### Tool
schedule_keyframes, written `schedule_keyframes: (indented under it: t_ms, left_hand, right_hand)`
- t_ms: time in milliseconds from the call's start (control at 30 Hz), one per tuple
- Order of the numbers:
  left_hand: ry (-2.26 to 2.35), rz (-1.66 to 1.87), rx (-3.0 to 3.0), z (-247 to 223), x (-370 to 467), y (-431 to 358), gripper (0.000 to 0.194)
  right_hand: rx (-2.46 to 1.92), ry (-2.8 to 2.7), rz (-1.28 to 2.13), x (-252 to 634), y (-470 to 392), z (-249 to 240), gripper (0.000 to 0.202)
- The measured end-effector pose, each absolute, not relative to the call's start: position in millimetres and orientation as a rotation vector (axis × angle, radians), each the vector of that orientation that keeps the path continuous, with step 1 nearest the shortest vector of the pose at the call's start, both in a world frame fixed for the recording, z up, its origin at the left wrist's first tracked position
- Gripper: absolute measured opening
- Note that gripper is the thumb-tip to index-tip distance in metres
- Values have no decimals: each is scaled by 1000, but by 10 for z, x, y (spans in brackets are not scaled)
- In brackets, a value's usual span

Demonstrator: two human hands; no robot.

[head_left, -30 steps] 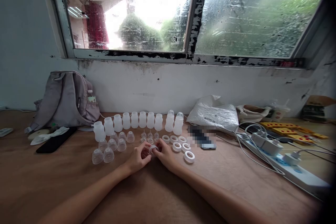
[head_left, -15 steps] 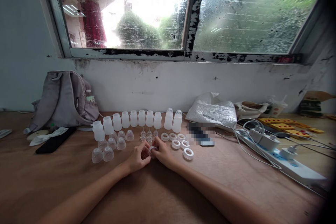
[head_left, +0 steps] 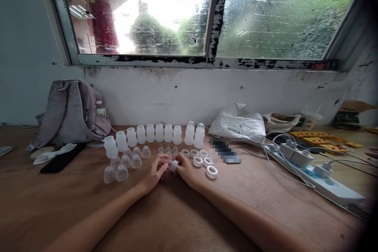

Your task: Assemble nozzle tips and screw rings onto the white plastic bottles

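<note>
My right hand (head_left: 183,169) grips a white ring (head_left: 174,165), turned on its edge. My left hand (head_left: 155,172) is closed at the ring's left side, its fingers on a small clear piece that looks like a nipple. Just beyond my hands are several clear nipples (head_left: 160,149). Several white rings (head_left: 212,172) lie to the right. Clear domed caps (head_left: 122,173) stand to the left. Behind them runs a row of frosted bottles (head_left: 132,137); two at its right end (head_left: 199,138) have caps on.
A grey backpack (head_left: 71,110) and a black pouch (head_left: 62,159) are at the left. To the right are a silver bag (head_left: 239,124), a partly blurred phone (head_left: 226,150), a power strip (head_left: 333,189) with cables and yellow parts (head_left: 315,141). Another person's hand (head_left: 372,152) shows at the right edge.
The ring has turned from facing up to standing on edge, and my left fingers have shifted onto the clear piece beside it. Another person's hand has appeared at the right edge.
</note>
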State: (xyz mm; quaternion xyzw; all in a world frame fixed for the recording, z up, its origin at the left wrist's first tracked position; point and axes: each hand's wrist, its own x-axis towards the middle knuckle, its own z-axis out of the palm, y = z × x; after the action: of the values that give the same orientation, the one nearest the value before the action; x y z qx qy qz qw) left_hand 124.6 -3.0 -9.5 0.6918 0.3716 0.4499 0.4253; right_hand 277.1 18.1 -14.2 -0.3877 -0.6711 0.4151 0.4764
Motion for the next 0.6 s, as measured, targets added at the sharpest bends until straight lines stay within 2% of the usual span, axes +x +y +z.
schedule_keyframes:
  t_ms: [133,333,600]
  left_hand:
    - [946,1083,1692,-149,1259,52,35]
    - [871,1054,1549,-121,1208,79,38]
    - [785,1007,1428,-53,1158,55,30]
  right_hand:
    - [-924,-1617,1109,2758,162,-131,20]
    - [-864,-1638,1166,2763,117,-95,15]
    - [-880,-1657,1210,2743,88,-36,13]
